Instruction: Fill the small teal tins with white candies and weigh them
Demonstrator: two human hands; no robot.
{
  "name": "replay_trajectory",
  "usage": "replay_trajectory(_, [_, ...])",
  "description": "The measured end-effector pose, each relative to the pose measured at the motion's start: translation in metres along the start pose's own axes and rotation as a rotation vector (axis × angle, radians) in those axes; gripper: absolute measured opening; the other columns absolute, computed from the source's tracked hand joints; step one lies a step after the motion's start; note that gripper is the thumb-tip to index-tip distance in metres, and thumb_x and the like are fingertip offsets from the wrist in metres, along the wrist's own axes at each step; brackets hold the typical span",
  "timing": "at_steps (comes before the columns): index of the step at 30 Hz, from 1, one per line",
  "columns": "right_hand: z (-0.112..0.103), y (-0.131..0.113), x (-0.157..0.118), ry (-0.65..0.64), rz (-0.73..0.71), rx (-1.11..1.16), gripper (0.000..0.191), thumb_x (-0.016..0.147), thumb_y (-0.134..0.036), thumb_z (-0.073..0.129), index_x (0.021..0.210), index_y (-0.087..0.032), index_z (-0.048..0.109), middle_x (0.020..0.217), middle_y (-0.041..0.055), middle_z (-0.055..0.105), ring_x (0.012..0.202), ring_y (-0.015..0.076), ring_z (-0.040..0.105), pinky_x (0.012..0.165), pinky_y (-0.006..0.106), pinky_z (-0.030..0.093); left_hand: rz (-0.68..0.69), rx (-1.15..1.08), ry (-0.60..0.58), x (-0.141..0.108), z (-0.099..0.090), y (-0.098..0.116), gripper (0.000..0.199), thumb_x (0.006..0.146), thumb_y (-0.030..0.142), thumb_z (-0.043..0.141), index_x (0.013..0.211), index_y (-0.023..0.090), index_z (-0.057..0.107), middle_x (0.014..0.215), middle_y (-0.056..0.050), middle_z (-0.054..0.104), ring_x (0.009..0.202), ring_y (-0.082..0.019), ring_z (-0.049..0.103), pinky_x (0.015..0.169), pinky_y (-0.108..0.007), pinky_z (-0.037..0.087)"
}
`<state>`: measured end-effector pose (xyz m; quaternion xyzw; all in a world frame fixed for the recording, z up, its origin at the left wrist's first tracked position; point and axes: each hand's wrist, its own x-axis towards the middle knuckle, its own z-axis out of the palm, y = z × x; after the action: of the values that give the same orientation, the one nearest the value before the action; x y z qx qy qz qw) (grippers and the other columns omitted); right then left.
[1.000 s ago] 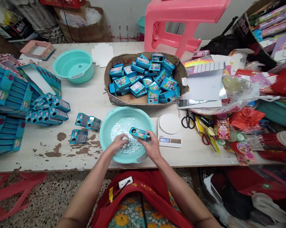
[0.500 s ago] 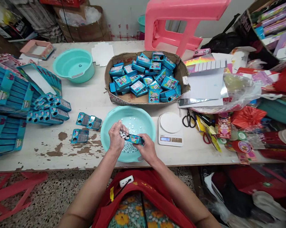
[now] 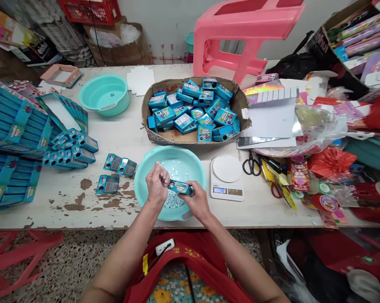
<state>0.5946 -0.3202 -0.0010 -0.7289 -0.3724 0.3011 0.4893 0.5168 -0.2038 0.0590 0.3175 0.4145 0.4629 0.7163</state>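
My right hand [image 3: 196, 201] grips a small blue candy box [image 3: 179, 187] over the turquoise basin [image 3: 140, 185]. The box lies on its side, and a round hole shows in the end facing left. Close to that hole, my left hand [image 3: 157, 182] is curled into a fist, its fingers hiding most of the candies inside. Loose pale candies [image 3: 173, 199] form a heap in the basin beneath the hands, with several more scattered up its far side. Left of the basin, blue candy boxes with round holes [image 3: 108, 184] rest on the table.
Behind the basin stands a cardboard carton [image 3: 174, 137] full of blue boxes. A white scale [image 3: 227, 178] is at its right, then black scissors [image 3: 252, 164]. Stacked blue boxes [image 3: 14, 130] fill the left side. A second turquoise basin [image 3: 104, 94] and a pink stool [image 3: 205, 38] stand farther back.
My left fingers have closed over the candies, which showed in the open palm before. The box's holed end now faces the fist more plainly. The whole view has shifted slightly.
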Motion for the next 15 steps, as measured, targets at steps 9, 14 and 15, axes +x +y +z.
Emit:
replay_trajectory(9, [-0.068,0.003,0.005,0.075,0.162,0.406,0.043,0.064,-0.035,0.077,0.099,-0.02,0.057,0.087,0.0025,0.066,0.078,0.0202,0.062,0.072,0.035,0.052,0.08,0.967,-0.212,0.022,-0.06,-0.009,0.029,0.069,0.049,0.066,0.069,0.021,0.06,0.073,-0.004,0.059,0.072,-0.019,0.057,0.061,-0.027,0.046])
replay_trajectory(14, [-0.127,0.054,0.038,0.419,0.175,0.255,0.044,0.066,-0.04,0.074,0.101,-0.018,0.057,0.085,0.0039,0.066,0.073,0.0191,0.059,0.07,0.036,0.051,0.429,1.262,-0.27,0.069,-0.011,-0.016,0.025,0.082,0.041,0.052,0.096,0.023,0.061,0.097,-0.007,0.061,0.092,-0.024,0.058,0.082,-0.035,0.045])
replay_trajectory(15, [-0.135,0.066,0.048,0.472,0.173,0.218,0.045,0.065,-0.041,0.075,0.1,-0.018,0.057,0.085,0.0038,0.066,0.073,0.0186,0.058,0.07,0.036,0.051,0.501,1.26,-0.284,0.087,0.014,-0.021,0.024,0.084,0.04,0.05,0.098,0.022,0.06,0.097,-0.007,0.061,0.092,-0.023,0.058,0.083,-0.035,0.045])
